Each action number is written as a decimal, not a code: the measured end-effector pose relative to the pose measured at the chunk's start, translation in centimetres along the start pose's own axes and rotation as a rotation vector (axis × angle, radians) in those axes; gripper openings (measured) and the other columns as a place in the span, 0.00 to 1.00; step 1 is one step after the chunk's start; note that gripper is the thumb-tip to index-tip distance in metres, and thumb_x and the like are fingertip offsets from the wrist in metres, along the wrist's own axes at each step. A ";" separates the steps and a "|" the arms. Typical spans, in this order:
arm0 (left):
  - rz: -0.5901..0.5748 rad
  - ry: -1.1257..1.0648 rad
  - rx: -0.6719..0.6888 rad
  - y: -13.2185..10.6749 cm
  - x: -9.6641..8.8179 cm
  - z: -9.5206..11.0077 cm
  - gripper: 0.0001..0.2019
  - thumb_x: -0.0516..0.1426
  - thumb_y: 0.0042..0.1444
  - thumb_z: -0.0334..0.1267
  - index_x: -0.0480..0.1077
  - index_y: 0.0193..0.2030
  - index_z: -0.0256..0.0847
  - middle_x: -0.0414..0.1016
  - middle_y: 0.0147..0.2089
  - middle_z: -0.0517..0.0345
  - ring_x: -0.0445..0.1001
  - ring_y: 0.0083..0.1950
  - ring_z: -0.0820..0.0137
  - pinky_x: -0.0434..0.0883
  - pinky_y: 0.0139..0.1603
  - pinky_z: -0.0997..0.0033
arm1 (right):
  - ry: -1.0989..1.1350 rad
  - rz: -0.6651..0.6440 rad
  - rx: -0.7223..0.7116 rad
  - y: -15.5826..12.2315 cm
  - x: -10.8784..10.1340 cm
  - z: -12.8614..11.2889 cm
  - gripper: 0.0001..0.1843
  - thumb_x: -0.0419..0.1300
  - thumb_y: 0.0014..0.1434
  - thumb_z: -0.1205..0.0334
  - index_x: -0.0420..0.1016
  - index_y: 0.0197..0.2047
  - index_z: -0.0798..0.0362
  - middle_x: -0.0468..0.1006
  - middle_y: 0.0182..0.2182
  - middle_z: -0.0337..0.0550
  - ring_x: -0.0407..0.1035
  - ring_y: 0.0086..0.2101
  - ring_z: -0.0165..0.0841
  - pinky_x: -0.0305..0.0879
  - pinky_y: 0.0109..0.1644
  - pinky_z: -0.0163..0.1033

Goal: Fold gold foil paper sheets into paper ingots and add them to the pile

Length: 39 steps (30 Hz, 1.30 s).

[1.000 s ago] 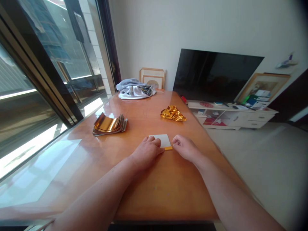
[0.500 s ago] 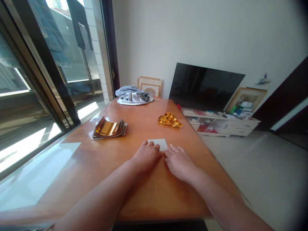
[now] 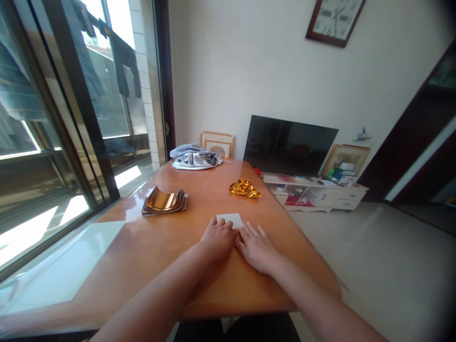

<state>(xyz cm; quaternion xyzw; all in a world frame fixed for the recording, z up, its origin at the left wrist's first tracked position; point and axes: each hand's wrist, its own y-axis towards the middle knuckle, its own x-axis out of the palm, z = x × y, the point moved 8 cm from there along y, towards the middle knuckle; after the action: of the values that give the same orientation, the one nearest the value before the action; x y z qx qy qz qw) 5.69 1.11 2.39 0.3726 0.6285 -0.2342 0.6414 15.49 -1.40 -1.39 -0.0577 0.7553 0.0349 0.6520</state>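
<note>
My left hand (image 3: 217, 240) rests with its fingers curled over the near edge of a white card (image 3: 230, 219) lying on the wooden table (image 3: 117, 256). My right hand (image 3: 256, 248) lies flat beside it, fingers spread, its fingertips at the card's near right corner. The card's near edge is hidden under my hands. Farther left sits a stack of curled copper-gold foil sheets (image 3: 164, 202). A crumpled piece of gold foil (image 3: 245, 188) lies ahead of the card.
A folded grey cloth (image 3: 195, 159) lies at the table's far end. Glass sliding doors (image 3: 64, 118) run along the left side. Beyond the right edge stand a black television (image 3: 290, 145) and a white low cabinet (image 3: 313, 197).
My right hand has slid left and flattened next to my left hand. The orange strip at the card's near edge no longer shows. The whole view has tilted upward, so the table sits lower.
</note>
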 end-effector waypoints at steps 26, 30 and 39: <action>0.080 0.043 -0.241 -5.5 -1.1 -1.5 0.23 0.44 0.67 0.54 0.74 0.48 0.43 0.75 0.50 0.46 0.66 0.54 0.55 0.58 0.53 0.52 | 0.029 -0.076 0.057 -0.7 -0.1 0.3 0.39 0.36 0.69 0.41 0.46 0.75 0.54 0.47 0.73 0.51 0.35 0.72 0.43 0.26 0.71 0.57; 0.097 0.069 -0.280 -6.3 -1.5 -2.4 0.23 0.43 0.68 0.53 0.75 0.45 0.42 0.75 0.49 0.45 0.66 0.54 0.55 0.60 0.54 0.52 | 0.049 -0.070 0.061 -0.7 -0.2 0.2 0.39 0.35 0.69 0.41 0.47 0.75 0.55 0.47 0.73 0.51 0.35 0.72 0.44 0.27 0.71 0.57; 0.129 -0.007 -0.148 -3.3 -1.4 0.3 0.23 0.42 0.70 0.40 0.63 0.66 0.41 0.66 0.68 0.45 0.62 0.68 0.59 0.59 0.65 0.54 | 0.055 -0.029 0.037 -0.5 -0.2 0.1 0.38 0.35 0.70 0.44 0.51 0.74 0.56 0.50 0.72 0.52 0.38 0.72 0.45 0.28 0.71 0.60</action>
<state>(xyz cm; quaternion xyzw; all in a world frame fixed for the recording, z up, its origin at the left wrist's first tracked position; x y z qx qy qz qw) 3.19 -1.44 3.15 0.3633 0.6166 -0.1465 0.6829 15.71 -1.91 -1.21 -0.0576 0.7725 0.0100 0.6323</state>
